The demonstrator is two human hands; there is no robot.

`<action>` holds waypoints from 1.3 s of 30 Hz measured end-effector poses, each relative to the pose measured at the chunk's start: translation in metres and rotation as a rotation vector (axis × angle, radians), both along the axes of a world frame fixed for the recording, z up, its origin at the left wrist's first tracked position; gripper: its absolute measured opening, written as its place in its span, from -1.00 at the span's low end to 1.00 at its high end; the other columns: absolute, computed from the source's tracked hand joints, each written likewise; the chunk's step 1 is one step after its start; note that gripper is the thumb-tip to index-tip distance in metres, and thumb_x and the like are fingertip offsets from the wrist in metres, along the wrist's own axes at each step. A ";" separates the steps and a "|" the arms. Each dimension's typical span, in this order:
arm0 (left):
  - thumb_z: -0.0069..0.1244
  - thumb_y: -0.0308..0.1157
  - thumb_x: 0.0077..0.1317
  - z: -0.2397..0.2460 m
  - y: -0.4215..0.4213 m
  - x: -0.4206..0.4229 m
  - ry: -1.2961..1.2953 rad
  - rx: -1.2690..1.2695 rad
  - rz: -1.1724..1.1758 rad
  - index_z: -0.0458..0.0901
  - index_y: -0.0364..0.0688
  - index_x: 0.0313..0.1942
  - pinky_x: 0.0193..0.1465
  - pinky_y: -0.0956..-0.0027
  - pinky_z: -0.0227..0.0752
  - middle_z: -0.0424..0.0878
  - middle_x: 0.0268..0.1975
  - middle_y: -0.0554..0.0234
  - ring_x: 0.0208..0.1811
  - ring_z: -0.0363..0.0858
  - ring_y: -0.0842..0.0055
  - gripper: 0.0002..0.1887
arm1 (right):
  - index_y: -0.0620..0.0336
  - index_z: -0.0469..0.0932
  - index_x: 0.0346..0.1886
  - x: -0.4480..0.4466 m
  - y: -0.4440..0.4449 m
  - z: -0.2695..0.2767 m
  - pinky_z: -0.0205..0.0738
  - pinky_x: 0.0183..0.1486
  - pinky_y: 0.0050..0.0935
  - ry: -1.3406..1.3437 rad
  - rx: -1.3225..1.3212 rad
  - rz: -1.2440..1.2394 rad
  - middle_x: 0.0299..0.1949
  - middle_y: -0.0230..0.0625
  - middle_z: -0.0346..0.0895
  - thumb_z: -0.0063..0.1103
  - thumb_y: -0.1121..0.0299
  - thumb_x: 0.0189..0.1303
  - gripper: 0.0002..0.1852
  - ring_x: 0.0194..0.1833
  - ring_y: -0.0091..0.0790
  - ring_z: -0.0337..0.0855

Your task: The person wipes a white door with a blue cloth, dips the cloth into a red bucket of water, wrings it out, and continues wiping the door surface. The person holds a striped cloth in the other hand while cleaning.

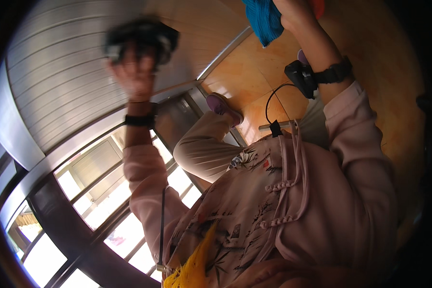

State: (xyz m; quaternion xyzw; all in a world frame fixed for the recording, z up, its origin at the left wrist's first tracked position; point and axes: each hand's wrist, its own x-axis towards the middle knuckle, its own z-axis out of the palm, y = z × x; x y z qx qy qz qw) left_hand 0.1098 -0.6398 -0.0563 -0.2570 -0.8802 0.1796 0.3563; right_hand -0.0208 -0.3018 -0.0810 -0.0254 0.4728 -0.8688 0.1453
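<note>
My left hand [135, 77], blurred by motion, is at the upper left by a ribbed metal panel [50, 79]. Its fingers are around a dark, bundled object [142, 37] whose kind is too blurred to tell. At the top edge, my right hand [291, 16] holds a blue ribbed cloth [264, 21] that hangs down beside it; the fingertips are out of frame. Behind that hand shows part of a red thing [318, 7]. A black device [300, 79] is strapped to my right wrist, with a cable, and a black band [140, 120] circles my left wrist.
Barred window panes [97, 172] with dark frames stand at the left and lower left. A metal strip [223, 54] edges the panel near the glossy tiled floor [252, 79]. My purple shoe [221, 106] rests there. Yellow fringed material [194, 262] lies at the bottom against my patterned clothing.
</note>
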 end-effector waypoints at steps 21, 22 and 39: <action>0.09 -0.23 0.09 -0.148 0.094 -0.070 0.065 0.183 0.191 0.60 0.26 -0.13 0.17 -0.22 0.13 0.46 0.12 0.20 -0.02 0.35 0.17 -0.71 | 0.26 0.49 -0.26 -0.022 0.001 -0.026 0.48 -0.20 -0.48 0.022 0.043 -0.082 -0.35 -0.34 0.52 0.14 0.52 0.09 -0.86 -0.29 -0.44 0.56; 0.07 -0.25 0.08 -0.170 0.095 -0.071 -0.031 0.135 0.183 0.60 0.24 -0.14 0.19 -0.19 0.13 0.46 0.12 0.24 -0.01 0.36 0.18 -0.71 | 0.27 0.49 -0.26 -0.025 0.000 -0.030 0.48 -0.21 -0.48 0.030 0.016 -0.062 -0.36 -0.33 0.52 0.14 0.51 0.09 -0.86 -0.30 -0.45 0.56; -0.14 -0.32 0.21 -0.350 0.072 -0.095 -0.620 -0.375 -0.088 0.57 -0.14 -0.09 0.31 0.26 0.09 0.54 -0.07 0.31 0.03 0.40 0.45 -0.72 | 0.32 0.49 -0.12 -0.048 -0.014 -0.037 0.51 -0.22 -0.53 0.029 0.236 0.021 -0.31 -0.27 0.54 0.15 0.39 0.13 -0.73 -0.28 -0.42 0.59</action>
